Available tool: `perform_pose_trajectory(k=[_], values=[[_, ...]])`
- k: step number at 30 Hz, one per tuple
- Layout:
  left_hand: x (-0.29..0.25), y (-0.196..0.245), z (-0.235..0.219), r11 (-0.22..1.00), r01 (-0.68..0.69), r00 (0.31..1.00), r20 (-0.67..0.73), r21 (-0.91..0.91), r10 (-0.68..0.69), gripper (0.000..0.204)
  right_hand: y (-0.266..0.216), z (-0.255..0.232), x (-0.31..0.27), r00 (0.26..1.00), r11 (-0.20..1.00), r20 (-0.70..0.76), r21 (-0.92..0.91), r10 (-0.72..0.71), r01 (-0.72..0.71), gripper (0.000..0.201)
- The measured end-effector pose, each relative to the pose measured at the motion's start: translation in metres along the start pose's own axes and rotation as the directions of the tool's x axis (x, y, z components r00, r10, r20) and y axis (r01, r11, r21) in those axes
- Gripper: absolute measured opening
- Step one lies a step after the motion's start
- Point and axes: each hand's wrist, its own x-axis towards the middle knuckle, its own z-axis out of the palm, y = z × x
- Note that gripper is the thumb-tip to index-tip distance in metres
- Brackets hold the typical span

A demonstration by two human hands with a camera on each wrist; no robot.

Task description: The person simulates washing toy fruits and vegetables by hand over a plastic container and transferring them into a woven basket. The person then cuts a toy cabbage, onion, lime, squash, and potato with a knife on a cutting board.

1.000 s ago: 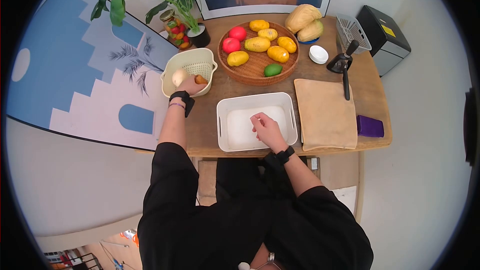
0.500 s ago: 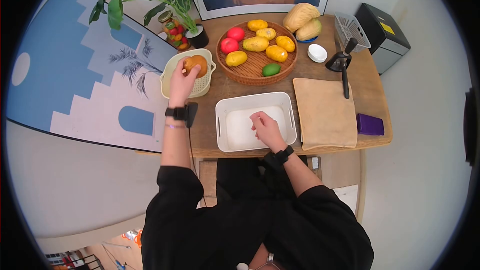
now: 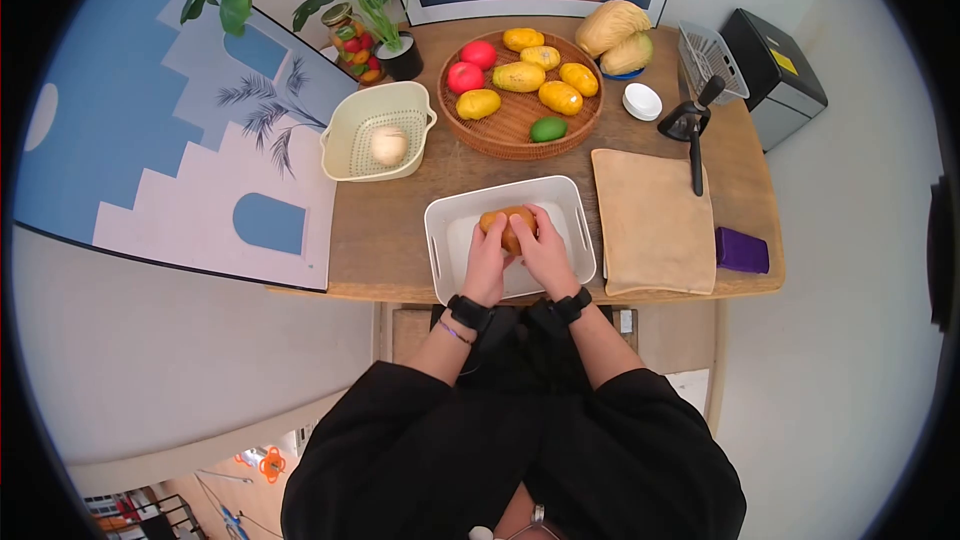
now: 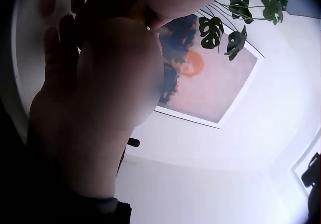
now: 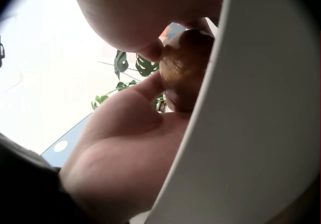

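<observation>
A rounded, glossy brown thing (image 3: 511, 212) (image 5: 183, 73) is held between both hands over the white plastic basin (image 3: 458, 237). My left hand (image 3: 487, 265) grips it from the left, thumb on top, and my right hand (image 3: 547, 260) grips it from the right in the same way. Both thumbs lie close together on its near side. In the right wrist view the basin wall (image 5: 261, 108) hides part of the thing. The left wrist view is dark, and mostly the left hand (image 4: 105, 78) shows there.
A pale green colander (image 3: 338, 135) at left holds a pale round thing (image 3: 389, 146). Behind the basin, a wicker tray (image 3: 505, 145) bears yellow, red and green fruit. To the right lie a tan cloth (image 3: 650, 230), a purple block (image 3: 741, 251) and a black-handled tool (image 3: 690, 125).
The left hand lifted the brown thing out of the colander and carried it right, over the basin. The right hand, earlier holding nothing above the basin, now grips it too.
</observation>
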Motion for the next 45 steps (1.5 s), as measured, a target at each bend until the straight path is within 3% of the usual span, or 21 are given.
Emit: perform_pose_trajectory(k=[1,4,6,8,10,13,16,20,22,25,27,32,34,37,38,40,42,45], values=[[0.008,-0.005,-0.004,1.000,-0.003,1.000,-0.001,-0.001,0.003,0.042,-0.005,0.000,0.001,0.995,0.994,0.023,0.037,0.102,-0.103,0.061],[0.019,-0.007,-0.007,0.994,-0.004,0.996,0.089,-0.111,0.014,0.042,-0.022,-0.001,-0.003,0.999,0.993,0.008,-0.117,0.033,-0.032,0.063],[0.017,-0.009,-0.006,0.984,0.080,0.994,0.086,-0.159,-0.067,0.043,-0.020,0.000,-0.004,0.999,0.994,0.005,-0.106,0.033,-0.032,0.063],[0.015,-0.009,-0.004,0.985,0.049,0.995,0.091,-0.163,-0.034,0.042,-0.019,0.000,-0.004,0.999,0.995,0.013,-0.098,0.034,-0.033,0.064],[0.020,-0.015,-0.008,0.986,0.013,0.996,0.093,-0.168,0.003,0.041,-0.036,-0.003,-0.004,0.961,0.961,0.045,-0.071,0.272,-0.269,0.062],[0.028,-0.021,-0.010,0.986,-0.106,0.991,0.068,-0.127,0.116,0.039,-0.034,-0.006,-0.001,0.926,0.928,0.066,-0.013,0.372,-0.372,0.064],[0.021,-0.018,-0.001,0.976,-0.194,0.980,0.026,-0.104,0.197,0.036,-0.035,-0.004,-0.003,0.941,0.939,0.044,0.069,0.335,-0.338,0.057],[0.024,-0.017,-0.010,0.955,-0.239,0.968,0.033,-0.176,0.249,0.034,-0.036,-0.006,-0.003,0.930,0.934,0.102,0.007,0.354,-0.356,0.059],[0.029,-0.021,-0.015,0.943,-0.260,0.959,0.056,-0.208,0.277,0.035,-0.018,0.002,-0.002,0.998,0.997,0.000,-0.043,0.058,-0.057,0.051],[0.031,-0.023,-0.014,0.930,-0.263,0.956,0.064,-0.256,0.288,0.036,-0.008,0.004,0.000,0.999,0.999,0.008,-0.034,-0.031,0.032,0.047],[0.032,-0.026,-0.008,0.969,-0.135,0.991,-0.033,-0.209,0.131,0.034,-0.006,0.003,0.002,1.000,0.999,-0.020,-0.033,-0.016,0.015,0.048],[0.042,-0.010,-0.003,0.981,-0.146,0.983,0.097,-0.128,0.159,0.039,-0.008,0.004,0.001,0.995,0.999,-0.089,0.029,0.048,-0.045,0.050],[0.041,0.001,-0.002,0.983,-0.141,0.976,0.148,-0.118,0.158,0.041,-0.028,0.003,-0.005,0.990,0.943,-0.020,0.307,0.139,-0.126,0.050],[0.039,0.006,-0.002,0.985,-0.036,0.982,0.175,-0.170,0.066,0.040,-0.025,0.000,-0.006,0.978,0.950,0.054,0.234,0.202,-0.209,0.050],[0.035,0.003,-0.004,0.985,0.031,0.970,0.243,-0.173,0.012,0.038,-0.022,0.001,-0.004,0.978,0.950,0.053,0.235,0.201,-0.208,0.050],[0.024,-0.002,-0.003,0.981,0.099,0.950,0.308,-0.169,-0.042,0.037,-0.015,0.005,0.000,0.979,0.964,-0.079,0.207,0.186,-0.167,0.049],[0.014,-0.009,0.006,0.978,0.020,0.985,0.171,-0.207,0.016,0.035,-0.007,0.005,0.001,0.984,0.980,-0.087,0.139,0.157,-0.144,0.047],[0.012,-0.008,0.007,0.984,0.004,0.994,0.111,-0.176,0.016,0.035,-0.003,0.008,0.002,0.987,0.994,-0.120,0.039,0.109,-0.105,0.045]])
